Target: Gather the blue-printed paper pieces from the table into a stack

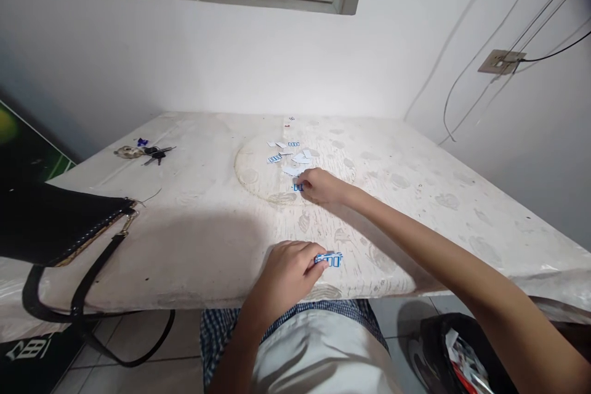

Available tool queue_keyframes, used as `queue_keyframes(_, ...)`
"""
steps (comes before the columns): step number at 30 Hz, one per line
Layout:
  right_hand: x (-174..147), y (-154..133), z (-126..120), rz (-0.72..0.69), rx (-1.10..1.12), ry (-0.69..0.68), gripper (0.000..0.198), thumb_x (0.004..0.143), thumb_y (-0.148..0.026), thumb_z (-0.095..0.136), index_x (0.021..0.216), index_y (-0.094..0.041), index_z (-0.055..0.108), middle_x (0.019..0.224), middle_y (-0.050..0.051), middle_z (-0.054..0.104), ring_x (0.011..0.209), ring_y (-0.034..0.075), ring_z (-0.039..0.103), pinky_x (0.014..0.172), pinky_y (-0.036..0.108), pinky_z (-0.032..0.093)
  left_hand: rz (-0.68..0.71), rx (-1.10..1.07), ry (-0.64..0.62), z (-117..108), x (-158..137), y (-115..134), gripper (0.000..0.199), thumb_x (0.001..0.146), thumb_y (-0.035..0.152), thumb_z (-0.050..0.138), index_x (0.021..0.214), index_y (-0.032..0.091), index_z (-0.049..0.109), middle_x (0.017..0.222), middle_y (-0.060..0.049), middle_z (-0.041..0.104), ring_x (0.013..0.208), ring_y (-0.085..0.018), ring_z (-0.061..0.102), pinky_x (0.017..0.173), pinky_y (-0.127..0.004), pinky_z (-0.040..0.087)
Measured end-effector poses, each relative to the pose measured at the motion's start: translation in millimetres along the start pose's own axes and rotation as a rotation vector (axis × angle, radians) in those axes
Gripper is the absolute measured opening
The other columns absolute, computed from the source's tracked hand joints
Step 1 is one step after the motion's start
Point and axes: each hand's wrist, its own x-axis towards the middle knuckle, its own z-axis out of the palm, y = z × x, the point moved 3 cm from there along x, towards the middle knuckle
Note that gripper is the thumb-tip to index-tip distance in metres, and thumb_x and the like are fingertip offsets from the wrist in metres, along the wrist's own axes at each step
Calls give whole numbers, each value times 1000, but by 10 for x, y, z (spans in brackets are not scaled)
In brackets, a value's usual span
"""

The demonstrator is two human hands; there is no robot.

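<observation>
My left hand (289, 271) rests near the table's front edge, its thumb and fingers closed on a small stack of blue-and-white cards (333, 260). Reaching in from the right, my right hand (323, 186) bends over the middle of the table. Its fingertips pinch a small blue-and-white card (298, 187), partly covered by the fingers. Just beyond lie several loose pieces, among them a blue-patterned card (274, 159), another blue-patterned card (293, 144) and a plain white card (301, 158). Some of these pieces overlap.
The table (194, 252) has a pale, patterned plastic cover. At the left lie a bunch of keys (156, 154) and a black bag (60, 221) whose strap hangs over the edge. A bin (450, 351) stands on the floor at the right. A white wall (277, 61) closes off the back.
</observation>
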Motion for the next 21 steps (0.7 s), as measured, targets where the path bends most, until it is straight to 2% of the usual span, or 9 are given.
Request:
queue_keyframes(5,-35,-49,24,-82,-103,49,17,79,-13,49,88,-10,63,93,12,55,88,21,49,74,29,36,2,8,-9,6,-1,-3,11,87,24,51,89,25,62,81,4,68,72,-13,58,67,-24,36)
queue_keyframes(9,-2,-64,-2,-119,-150,-2,15,78,-13,52,90,-12,62,85,8,57,78,18,51,67,26,36,2,12,-9,-5,2,4,12,87,23,51,89,24,62,83,4,68,74,-13,59,68,-24,37)
queue_keyframes(12,16,-104,-5,-109,-210,-8,15,83,-16,49,86,-10,62,82,10,57,73,18,52,64,27,34,-5,7,-11,-15,6,6,12,86,23,51,89,24,63,83,3,68,74,-13,59,67,-24,37)
queue_keyframes(17,-16,-212,70,-77,-280,51,16,84,-11,46,89,-5,60,90,18,59,81,24,53,66,32,33,-18,-10,-30,-13,18,0,12,86,24,52,89,23,63,86,2,69,75,-13,59,66,-23,38)
queue_keyframes(21,-15,-181,51,-34,-231,116,15,80,-9,50,91,-6,59,91,19,60,80,26,55,63,32,35,-14,-8,-15,-3,14,-9,11,86,23,52,89,24,63,85,3,69,73,-13,59,66,-23,37)
